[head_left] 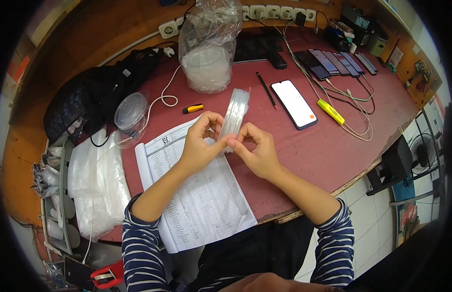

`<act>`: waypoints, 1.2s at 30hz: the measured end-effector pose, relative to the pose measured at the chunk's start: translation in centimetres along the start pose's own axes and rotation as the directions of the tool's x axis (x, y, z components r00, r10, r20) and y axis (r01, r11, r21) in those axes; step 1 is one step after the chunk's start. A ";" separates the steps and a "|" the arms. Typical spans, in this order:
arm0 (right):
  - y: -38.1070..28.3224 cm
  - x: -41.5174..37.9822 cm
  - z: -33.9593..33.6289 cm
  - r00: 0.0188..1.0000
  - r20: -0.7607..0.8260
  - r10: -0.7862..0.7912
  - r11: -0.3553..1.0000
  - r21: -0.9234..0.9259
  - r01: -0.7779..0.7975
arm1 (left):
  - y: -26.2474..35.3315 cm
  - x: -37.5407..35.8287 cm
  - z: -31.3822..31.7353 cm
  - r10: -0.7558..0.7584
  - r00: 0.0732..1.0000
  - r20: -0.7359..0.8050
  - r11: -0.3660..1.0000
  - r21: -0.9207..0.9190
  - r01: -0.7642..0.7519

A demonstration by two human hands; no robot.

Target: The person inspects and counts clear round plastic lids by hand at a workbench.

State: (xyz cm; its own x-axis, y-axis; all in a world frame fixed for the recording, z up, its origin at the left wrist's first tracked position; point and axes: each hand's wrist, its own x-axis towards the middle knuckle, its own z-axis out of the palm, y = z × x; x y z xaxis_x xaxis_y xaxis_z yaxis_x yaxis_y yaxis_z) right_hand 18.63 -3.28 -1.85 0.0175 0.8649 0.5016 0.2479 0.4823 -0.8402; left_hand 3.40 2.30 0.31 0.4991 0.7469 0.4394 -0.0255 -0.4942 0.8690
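Note:
Between my two hands, above the printed sheets, stands what looks like a stack of clear plastic lids (235,109), seen edge-on and tilted slightly. My left hand (202,141) grips its lower left side with bent fingers. On the lower right, my right hand (255,148) pinches it, and both thumbs meet near the bottom edge. The printed sheets (201,194), filled with table rows, lie under my forearms. Behind the lids, a clear plastic bag (206,34) holds round lidded tubs (206,65).
To the right lie a pencil (266,90), a lit smartphone (294,104), a yellow highlighter (330,112) and several phones on cables (343,63). Leftward are a yellow-black cutter (193,108), a round clear tub (131,111) and plastic bags (97,180). Power sockets (272,12) line the back wall.

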 end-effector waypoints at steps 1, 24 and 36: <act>-0.1 0.1 0.1 1.000 -0.023 0.020 0.998 0.057 -0.019 | 0.0 0.0 0.1 -0.026 1.000 -0.009 0.999 -0.021 0.025; -1.3 0.7 -1.2 1.000 0.006 -0.027 0.995 -0.095 0.027 | -0.6 0.6 -0.3 -0.089 0.996 0.015 0.996 -0.015 0.089; -2.3 0.9 -1.9 0.986 -0.018 0.168 0.979 -0.116 -0.169 | -1.2 0.8 0.7 -0.039 0.998 -0.047 0.996 -0.086 0.035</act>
State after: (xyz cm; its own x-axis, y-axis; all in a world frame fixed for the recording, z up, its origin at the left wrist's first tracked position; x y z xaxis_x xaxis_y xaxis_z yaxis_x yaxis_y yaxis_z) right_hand 19.95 -3.86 0.90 0.0767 0.9309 0.3572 0.3525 0.3098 -0.8830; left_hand 4.40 3.19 -0.50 0.4581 0.7857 0.4157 -0.0827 -0.4279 0.9000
